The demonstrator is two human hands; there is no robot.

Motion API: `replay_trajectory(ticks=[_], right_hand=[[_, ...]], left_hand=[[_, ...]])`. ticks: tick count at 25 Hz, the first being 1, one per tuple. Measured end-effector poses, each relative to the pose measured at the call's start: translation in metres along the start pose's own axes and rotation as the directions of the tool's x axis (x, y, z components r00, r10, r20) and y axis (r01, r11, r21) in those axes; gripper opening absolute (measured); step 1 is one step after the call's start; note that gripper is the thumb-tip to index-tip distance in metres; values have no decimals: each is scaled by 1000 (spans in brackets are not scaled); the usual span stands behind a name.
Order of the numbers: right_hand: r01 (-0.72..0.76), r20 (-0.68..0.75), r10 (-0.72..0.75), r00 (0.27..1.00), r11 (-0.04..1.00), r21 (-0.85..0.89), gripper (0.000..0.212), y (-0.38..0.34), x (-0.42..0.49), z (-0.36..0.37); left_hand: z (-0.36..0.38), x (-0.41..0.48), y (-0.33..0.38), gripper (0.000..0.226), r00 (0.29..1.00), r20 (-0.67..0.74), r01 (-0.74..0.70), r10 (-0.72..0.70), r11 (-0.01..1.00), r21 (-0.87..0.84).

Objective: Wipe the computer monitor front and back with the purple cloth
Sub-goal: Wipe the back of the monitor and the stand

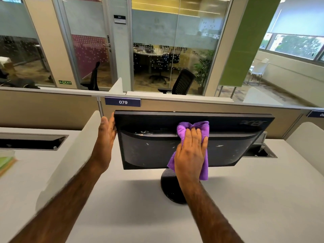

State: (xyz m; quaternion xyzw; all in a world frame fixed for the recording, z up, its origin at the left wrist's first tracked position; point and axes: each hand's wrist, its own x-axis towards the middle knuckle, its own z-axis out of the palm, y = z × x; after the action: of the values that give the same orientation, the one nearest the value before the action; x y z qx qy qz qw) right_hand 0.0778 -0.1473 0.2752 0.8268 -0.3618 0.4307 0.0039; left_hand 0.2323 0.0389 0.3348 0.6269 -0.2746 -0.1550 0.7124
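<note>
A black computer monitor stands on its round base on the white desk, with its dusty back panel turned toward me. My right hand lies flat with straight fingers on the purple cloth, pressing it against the middle of the back panel. The cloth bunches above my fingertips and hangs down past the monitor's lower edge. My left hand is against the monitor's left edge, palm toward it; how its fingers lie behind the edge is hidden.
A beige partition with a blue "079" label runs behind the monitor. White dividers stand left and right. Cable slots are cut into the desks. Green and orange papers lie far left.
</note>
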Motion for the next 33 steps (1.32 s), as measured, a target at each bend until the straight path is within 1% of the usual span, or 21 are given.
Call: replay_trajectory(ticks=[2,4,7,8,10,12,14,17,19,22,25,26,28,29,30,31,32,33], right_hand=[[18,12,-18,1000,1000,-2,49,-18,-3,2],[83,42,-82,996,997,-5,53,-39,-10,4],[242,91,-241,966,970,7,57,-63,-20,6],[293,110,-293,950,956,16,57,-66,-21,7],[374,127,-376,918,926,38,56,-64,-17,5],[415,135,-416,899,909,34,53,-48,-11,1],[370,115,-366,923,929,-11,54,-23,-5,-5],[171,60,-167,984,983,-72,58,14,0,-11],[111,46,-107,993,991,-70,58,17,-2,-10],[116,46,-115,992,993,-10,56,-6,-5,-4],[213,67,-215,974,976,43,52,-46,-16,4],[254,74,-258,963,965,57,51,-61,-20,7],[339,92,-345,934,937,81,54,-89,-25,11],[398,110,-407,907,913,93,57,-101,-25,13],[483,133,-492,860,870,98,59,-108,-26,15],[591,157,-598,786,801,92,63,-110,-27,17],[694,183,-696,695,715,83,68,-106,-28,19],[766,191,-763,617,638,74,70,-98,-27,19]], left_hand=[[-3,1,-1,97,1000,9,-2,2,1000,-8],[-5,1,-3,92,1000,16,-4,4,1000,-15],[-8,1,-4,103,1000,18,4,-3,1000,-8],[-8,2,-5,105,1000,15,7,-6,1000,-10],[-7,4,-5,100,1000,9,2,-2,1000,-12],[-3,6,-5,94,1000,7,-4,5,1000,-12],[0,8,-6,88,1000,14,-6,7,1000,-22],[-1,8,-9,85,1000,26,-11,11,1000,-19],[-6,8,-10,86,999,41,-16,16,1000,-11],[-15,8,-10,93,996,88,4,-5,1000,4],[-24,6,-9,122,992,124,27,-28,1000,6],[-27,6,-9,127,990,138,30,-30,1000,0],[-33,8,-6,129,985,167,37,-33,999,-25],[-37,9,-5,129,983,181,50,-41,998,-44],[-40,10,-3,130,980,193,68,-55,996,-64],[-42,11,-2,131,977,203,88,-70,993,-79],[-43,12,0,132,973,216,103,-82,991,-85],[-44,12,0,132,969,232,107,-84,991,-85]])
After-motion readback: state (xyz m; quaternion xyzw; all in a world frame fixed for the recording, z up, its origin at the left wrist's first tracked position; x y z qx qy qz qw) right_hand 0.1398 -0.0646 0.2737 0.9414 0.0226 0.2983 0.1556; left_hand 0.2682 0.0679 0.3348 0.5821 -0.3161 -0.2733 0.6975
